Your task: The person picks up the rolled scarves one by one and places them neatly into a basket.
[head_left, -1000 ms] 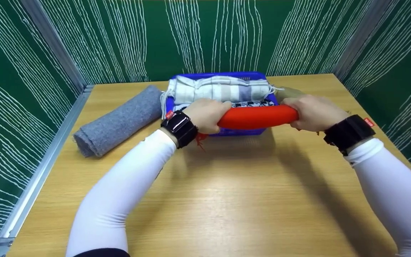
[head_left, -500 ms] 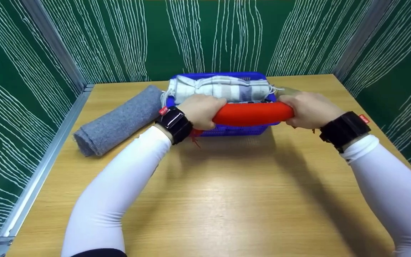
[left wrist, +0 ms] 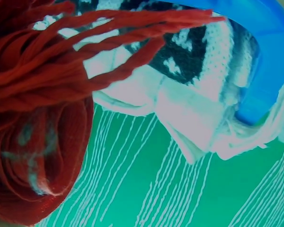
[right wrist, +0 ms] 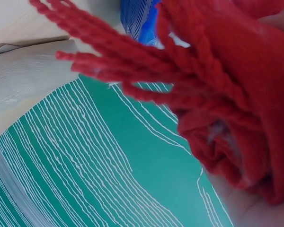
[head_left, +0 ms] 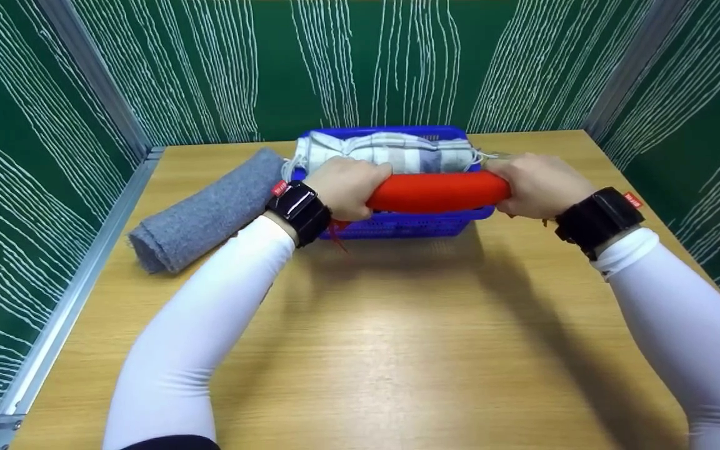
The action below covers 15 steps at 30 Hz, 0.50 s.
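Observation:
Both hands hold a rolled red scarf (head_left: pixel 440 192) level above the front part of a blue basket (head_left: pixel 397 229). My left hand (head_left: pixel 349 186) grips its left end, and my right hand (head_left: pixel 534 184) grips the right end. Twisted red fringe (left wrist: pixel 118 45) hangs from the roll in both wrist views. Inside the basket, a rolled white checked scarf (head_left: pixel 391 152) with tied fringe lies along the back. A black-and-white knitted piece (left wrist: pixel 180 52) shows beside it in the left wrist view; the red roll hides it in the head view.
A rolled grey cloth (head_left: pixel 210 212) lies slantwise on the wooden table (head_left: pixel 372 350), left of the basket. Beige cloth (right wrist: pixel 28 78) shows right of the basket, mostly behind my right hand in the head view. Green walls (head_left: pixel 360 62) with white lines enclose the table.
Both hands have carried the red scarf farther over the basket and slightly left. It now covers the black-and-white knit in the head view. The grey roll and basket stay put.

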Tool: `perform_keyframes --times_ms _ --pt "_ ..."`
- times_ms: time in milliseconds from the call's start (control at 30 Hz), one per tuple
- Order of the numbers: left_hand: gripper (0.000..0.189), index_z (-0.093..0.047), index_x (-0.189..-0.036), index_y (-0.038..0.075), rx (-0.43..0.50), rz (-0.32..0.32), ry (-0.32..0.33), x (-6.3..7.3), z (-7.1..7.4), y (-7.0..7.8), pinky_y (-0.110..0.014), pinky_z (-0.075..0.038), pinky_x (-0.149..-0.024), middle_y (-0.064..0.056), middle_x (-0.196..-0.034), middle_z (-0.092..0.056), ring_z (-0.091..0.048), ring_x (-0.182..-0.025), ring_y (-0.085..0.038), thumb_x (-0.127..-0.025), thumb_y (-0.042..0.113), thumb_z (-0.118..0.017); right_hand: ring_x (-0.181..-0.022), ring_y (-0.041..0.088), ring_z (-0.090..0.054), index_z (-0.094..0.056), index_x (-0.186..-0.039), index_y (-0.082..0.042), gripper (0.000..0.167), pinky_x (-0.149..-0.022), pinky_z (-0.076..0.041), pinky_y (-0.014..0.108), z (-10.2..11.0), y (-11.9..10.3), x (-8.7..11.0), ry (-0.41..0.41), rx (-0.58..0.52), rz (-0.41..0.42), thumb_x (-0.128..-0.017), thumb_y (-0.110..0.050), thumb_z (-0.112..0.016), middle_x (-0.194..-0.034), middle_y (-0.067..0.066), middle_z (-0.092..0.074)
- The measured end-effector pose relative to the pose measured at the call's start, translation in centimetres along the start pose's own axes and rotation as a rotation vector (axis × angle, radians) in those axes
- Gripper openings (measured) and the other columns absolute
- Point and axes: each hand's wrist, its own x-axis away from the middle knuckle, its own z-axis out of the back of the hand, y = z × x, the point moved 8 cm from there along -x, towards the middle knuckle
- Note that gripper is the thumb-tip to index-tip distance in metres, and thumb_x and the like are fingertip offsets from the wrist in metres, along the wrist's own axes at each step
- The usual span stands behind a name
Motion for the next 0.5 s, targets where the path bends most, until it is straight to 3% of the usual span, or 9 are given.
perform_keyframes --times_ms 200,500 --pt "0.043 -0.059 -0.124 0.011 -0.028 -0.005 0.016 0.0 0.1 -0.6 -0.052 -0.06 -0.087 -0.006 -0.11 -0.073 -0.07 -0.097 -0.028 -0.089 0.019 -0.082 -0.077 0.03 -0.063 -0.068 -0.108 -0.011 0.034 -0.071 -0.053 0.047 0.0 -0.1 -0.6 0.023 0.024 0.024 -0.079 -0.003 -0.083 -0.095 0.009 -0.073" --pt "0.046 -0.06 -0.123 0.012 -0.026 0.01 0.029 0.2 0.5 -1.5 -0.051 -0.06 -0.087 -0.006 -0.111 -0.073 -0.07 -0.097 -0.029 -0.086 0.02 -0.086 -0.079 0.032 -0.066 -0.068 -0.114 -0.01 0.036 -0.077 -0.058 0.054 0.1 -0.4 -1.4 0.002 0.021 -0.011 -0.081 -0.005 -0.083 -0.097 0.014 -0.075"
